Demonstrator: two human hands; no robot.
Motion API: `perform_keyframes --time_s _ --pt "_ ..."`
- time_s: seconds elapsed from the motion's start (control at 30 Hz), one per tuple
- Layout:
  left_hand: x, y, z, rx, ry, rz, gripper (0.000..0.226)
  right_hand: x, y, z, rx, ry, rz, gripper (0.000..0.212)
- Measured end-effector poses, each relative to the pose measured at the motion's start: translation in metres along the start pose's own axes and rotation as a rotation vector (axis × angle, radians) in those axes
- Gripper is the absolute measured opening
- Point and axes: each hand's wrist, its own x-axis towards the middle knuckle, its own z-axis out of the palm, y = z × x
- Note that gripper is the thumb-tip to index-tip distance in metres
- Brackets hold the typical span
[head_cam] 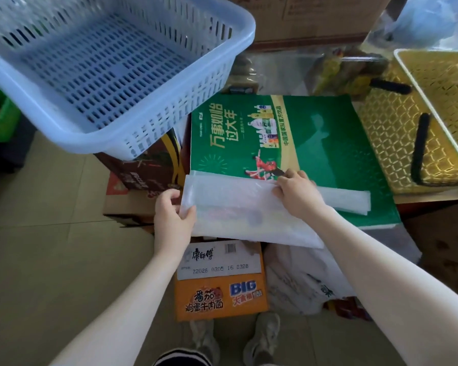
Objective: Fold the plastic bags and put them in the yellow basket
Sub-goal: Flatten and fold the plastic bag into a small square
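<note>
- Thin translucent white plastic bag (238, 207), folded into a long strip, lies across near edge of flat green printed box (315, 143).
- Left hand (173, 216): thumb + fingers pinch bag's left end.
- Right hand (298, 194): fingers bent, tips pressing on bag's mid fold; can't tell if it grips.
- Yellow lattice plastic basket (418, 75) far right, well apart from bag.
- Pale blue slotted plastic basket (122, 143) upper left on brown carton (143, 170).

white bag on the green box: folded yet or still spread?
Partly folded. The white plastic bag lies as a long layered strip on the green box; left hand pinches its end, right hand presses the middle.
</note>
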Motion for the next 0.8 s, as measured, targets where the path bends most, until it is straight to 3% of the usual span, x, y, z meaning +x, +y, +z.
perform_keyframes --time_s 0.07,0.17,0.27,0.4,0.53,0.8 --pt "0.001 0.005 0.002 0.193 0.029 0.235 0.049 0.002 -0.001 0.002 -0.014 0.028 0.02 0.031" --pt "0.004 0.014 0.017 0.564 -0.104 0.559 0.049 0.001 -0.001 0.008 -0.003 0.078 0.052 0.031" --pt "0.003 0.025 0.033 0.662 -0.317 0.564 0.045 -0.003 0.003 0.013 0.002 0.133 0.024 0.031" --pt "0.006 0.021 0.049 0.67 -0.357 0.499 0.052 -0.006 0.016 0.011 0.055 0.141 0.055 0.039" --pt "0.01 0.014 0.055 0.801 -0.396 0.525 0.089 -0.003 0.026 0.009 0.078 0.081 0.064 0.044" --pt "0.023 0.016 0.06 0.892 -0.426 0.558 0.089 0.005 0.034 0.006 0.11 0.038 0.017 0.027"
